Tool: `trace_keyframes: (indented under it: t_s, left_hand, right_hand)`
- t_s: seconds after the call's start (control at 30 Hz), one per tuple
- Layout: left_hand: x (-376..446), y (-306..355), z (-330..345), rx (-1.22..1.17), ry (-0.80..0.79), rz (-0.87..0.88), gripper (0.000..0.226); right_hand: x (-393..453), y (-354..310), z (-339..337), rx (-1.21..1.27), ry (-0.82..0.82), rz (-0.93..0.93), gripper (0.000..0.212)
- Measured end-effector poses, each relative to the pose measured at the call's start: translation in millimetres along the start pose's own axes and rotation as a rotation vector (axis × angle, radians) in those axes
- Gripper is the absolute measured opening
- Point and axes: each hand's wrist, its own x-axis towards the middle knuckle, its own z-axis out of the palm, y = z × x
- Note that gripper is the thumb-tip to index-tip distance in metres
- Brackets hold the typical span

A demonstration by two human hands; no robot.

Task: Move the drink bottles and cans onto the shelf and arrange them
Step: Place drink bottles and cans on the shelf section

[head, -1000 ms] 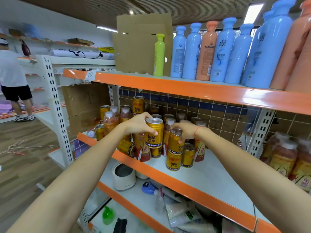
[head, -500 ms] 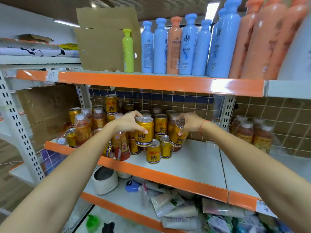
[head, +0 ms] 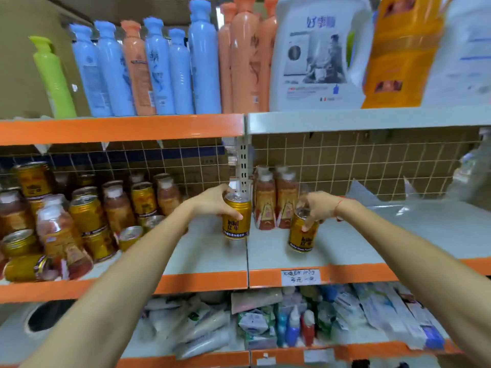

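My left hand (head: 215, 201) grips a gold can (head: 237, 224) from above, upright at the seam between the two shelf sections. My right hand (head: 314, 207) holds a second gold can (head: 301, 237) by its top, slightly tilted, over the right section of the middle shelf (head: 372, 235). Behind and between them stand several brown drink bottles (head: 275, 197) with white caps. A jumble of gold cans and brown bottles (head: 79, 216) fills the shelf's left section, some lying on their sides.
The upper shelf (head: 122, 128) carries tall blue, orange and green bottles and big detergent jugs (head: 318, 54). A wire grid backs the middle shelf. A price label (head: 300, 277) sticks to its orange front edge. Packets and small bottles crowd the lower shelf (head: 265, 325).
Both hands carried their cans rightwards from the cluster on the left section to the seam and the right section. The view swung right with them.
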Motion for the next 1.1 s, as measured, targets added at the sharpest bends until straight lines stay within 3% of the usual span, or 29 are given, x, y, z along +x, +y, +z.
trace_keyframes:
  t_s: [0.17, 0.47, 0.83, 1.1]
  left_hand:
    - [44.8, 59.6, 79.1, -0.045, -0.063, 0.061, 0.062]
    - [100.9, 123.5, 181.3, -0.183, 0.011, -0.016, 0.064]
    - [138.8, 151.1, 221.4, -0.14, 0.085, -0.031, 0.071]
    - [166.2, 159.2, 240.8, -0.119, 0.053, -0.039, 0.071]
  right_hand:
    - [-28.5, 108.0, -7.8, 0.01, 0.019, 0.099, 0.047]
    - [-32.7, 233.1, -18.7, 0.007, 0.042, 0.092, 0.053]
    - [0.3, 277.7, -13.8, 0.089, 0.07, 0.033, 0.058]
    - [16.8, 291.9, -8.0, 0.106, 0.081, 0.083, 0.078]
